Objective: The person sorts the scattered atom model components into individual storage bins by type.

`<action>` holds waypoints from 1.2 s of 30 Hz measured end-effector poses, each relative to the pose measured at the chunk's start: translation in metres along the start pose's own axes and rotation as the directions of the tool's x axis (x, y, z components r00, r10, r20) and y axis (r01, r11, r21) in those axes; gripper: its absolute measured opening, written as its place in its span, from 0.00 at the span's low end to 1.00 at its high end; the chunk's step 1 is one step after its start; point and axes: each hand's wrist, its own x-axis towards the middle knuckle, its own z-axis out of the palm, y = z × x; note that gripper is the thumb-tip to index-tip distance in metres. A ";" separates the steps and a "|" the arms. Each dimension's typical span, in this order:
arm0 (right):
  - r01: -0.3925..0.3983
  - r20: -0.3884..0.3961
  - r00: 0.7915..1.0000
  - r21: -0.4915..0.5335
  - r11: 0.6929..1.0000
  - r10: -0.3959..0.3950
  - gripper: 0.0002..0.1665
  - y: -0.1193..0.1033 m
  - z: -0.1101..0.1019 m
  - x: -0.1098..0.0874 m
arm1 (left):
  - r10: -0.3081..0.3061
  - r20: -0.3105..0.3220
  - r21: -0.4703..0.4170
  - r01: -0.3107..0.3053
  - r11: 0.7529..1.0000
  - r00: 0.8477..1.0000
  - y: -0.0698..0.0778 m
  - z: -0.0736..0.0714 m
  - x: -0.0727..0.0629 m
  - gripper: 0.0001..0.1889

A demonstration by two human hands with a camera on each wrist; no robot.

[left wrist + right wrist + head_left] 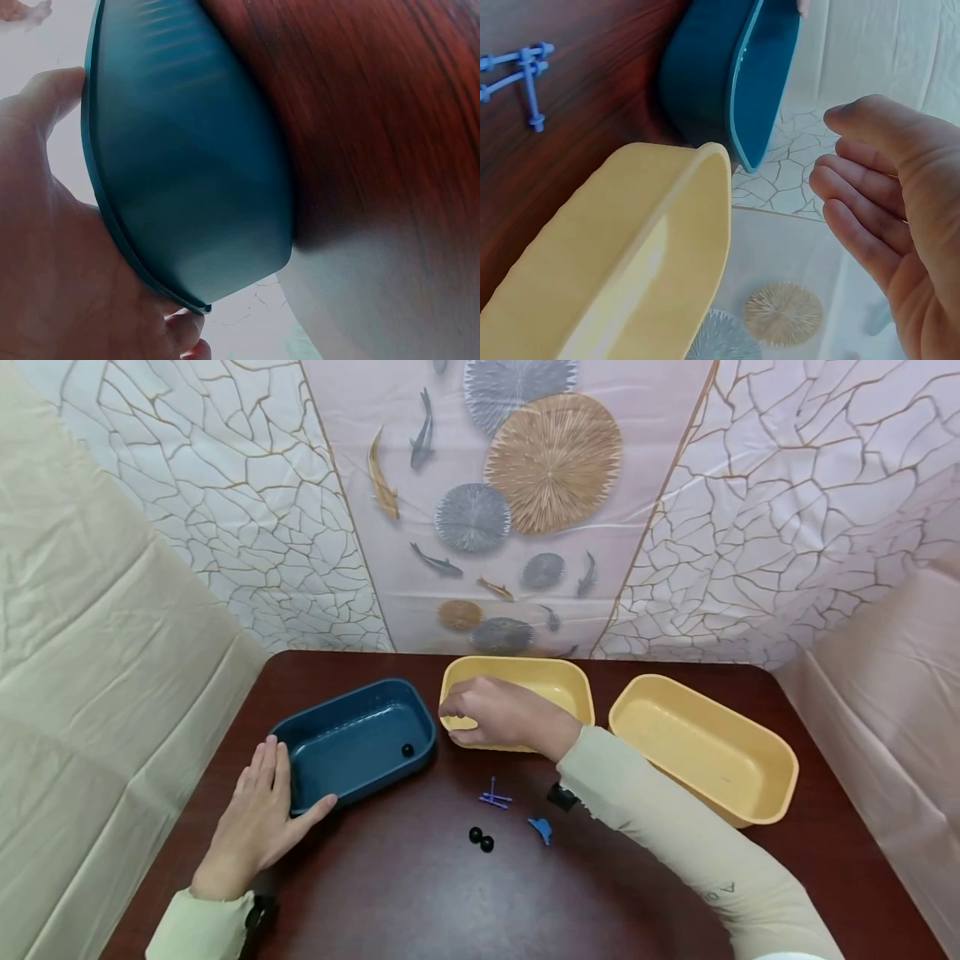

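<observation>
My left hand (253, 827) rests on the near left corner of a dark blue bin (345, 762), its fingers straight along the rim and the thumb spread out. In the left wrist view, the palm lies against the rim of that bin (187, 157). Inside it sits a small black ball (407, 749). Over the left end of the middle yellow bin (558, 685) hovers my right hand (483, 708). Its fingers (859, 225) are loosely bent in the right wrist view, with the thumb apart and nothing visible between them.
On the dark brown table (405, 893) lie several purple rods (495, 798), two black balls (482, 839) and a small blue piece (541, 830). A second yellow bin (690, 735) stands at the right. Patterned cloth (277, 493) hangs behind the table.
</observation>
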 end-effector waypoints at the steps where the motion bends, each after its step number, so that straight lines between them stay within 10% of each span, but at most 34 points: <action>1: 0.006 -0.001 1.000 -0.006 1.000 -0.006 0.11 -0.001 0.000 -0.003 | -0.001 0.001 0.002 0.001 1.000 1.000 -0.001 0.000 -0.001 0.63; 36: 0.042 0.125 0.991 0.069 0.997 -0.051 0.09 -0.035 0.070 -0.088 | -0.010 0.018 0.000 0.010 1.000 1.000 -0.003 0.000 -0.001 0.63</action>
